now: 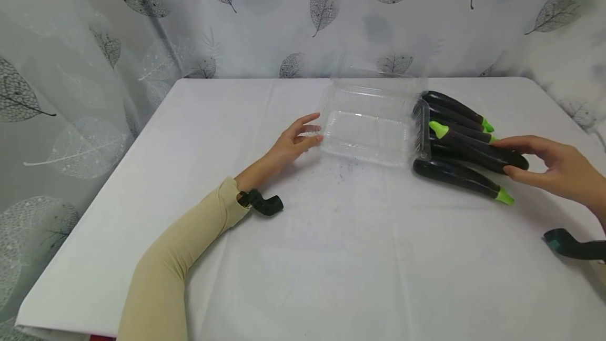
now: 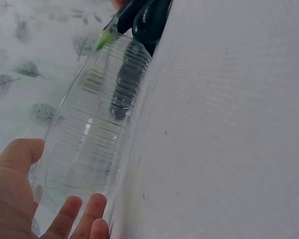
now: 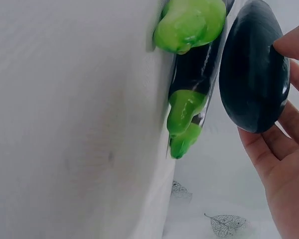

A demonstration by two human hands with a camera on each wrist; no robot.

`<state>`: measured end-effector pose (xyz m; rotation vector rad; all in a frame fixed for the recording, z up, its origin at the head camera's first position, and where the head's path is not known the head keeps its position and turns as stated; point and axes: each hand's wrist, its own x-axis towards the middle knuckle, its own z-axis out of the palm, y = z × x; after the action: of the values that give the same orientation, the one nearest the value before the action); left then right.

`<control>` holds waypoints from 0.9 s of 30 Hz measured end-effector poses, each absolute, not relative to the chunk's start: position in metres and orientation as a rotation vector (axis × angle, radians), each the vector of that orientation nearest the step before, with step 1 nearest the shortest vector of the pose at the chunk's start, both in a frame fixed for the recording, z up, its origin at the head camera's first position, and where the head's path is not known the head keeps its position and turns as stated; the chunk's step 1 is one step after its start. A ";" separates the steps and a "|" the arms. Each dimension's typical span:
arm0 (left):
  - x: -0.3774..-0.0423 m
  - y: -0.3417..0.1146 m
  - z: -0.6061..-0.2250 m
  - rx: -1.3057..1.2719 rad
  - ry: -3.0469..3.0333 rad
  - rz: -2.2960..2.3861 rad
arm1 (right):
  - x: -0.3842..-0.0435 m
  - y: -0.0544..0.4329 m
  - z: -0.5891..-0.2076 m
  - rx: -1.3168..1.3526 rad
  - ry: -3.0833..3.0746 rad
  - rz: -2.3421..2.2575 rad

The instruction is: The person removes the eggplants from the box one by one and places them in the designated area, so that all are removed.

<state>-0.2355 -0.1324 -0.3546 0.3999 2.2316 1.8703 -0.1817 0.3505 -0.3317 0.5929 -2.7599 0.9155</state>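
Note:
My right hand (image 1: 554,167) grips a dark purple eggplant (image 1: 480,150) by its rounded end, thumb on one side and fingers on the other. Its green stem end (image 1: 438,129) points left towards the clear plastic box (image 1: 362,154), above the other eggplants. In the right wrist view the held eggplant (image 3: 251,69) is apart from the green stems (image 3: 187,112) of those lying below. At the box's left side, my left hand (image 1: 291,143) touches the wall with spread, fairly straight fingers. The left wrist view shows the thumb (image 2: 27,152) near the rim.
Several eggplants lie on the white table (image 1: 303,257) right of the box; the nearest eggplant (image 1: 454,177) has its stem towards the right. A clear lid (image 1: 379,80) appears raised behind the box. A leaf-patterned curtain (image 1: 284,14) hangs along the back and left.

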 end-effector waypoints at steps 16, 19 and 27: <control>-0.236 -0.133 -0.355 0.389 2.235 1.869 | -0.180 0.361 -0.341 0.629 -2.839 0.853; -0.237 -0.133 -0.356 0.392 2.235 1.871 | -0.180 0.362 -0.341 0.624 -2.836 0.855; -0.237 -0.133 -0.356 0.405 2.230 1.872 | -0.179 0.360 -0.340 0.672 -2.843 0.832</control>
<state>-0.2365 -0.1327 -0.3557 0.4052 2.2304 1.8724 -0.1789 0.3600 -0.3404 0.6722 -2.8426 0.8319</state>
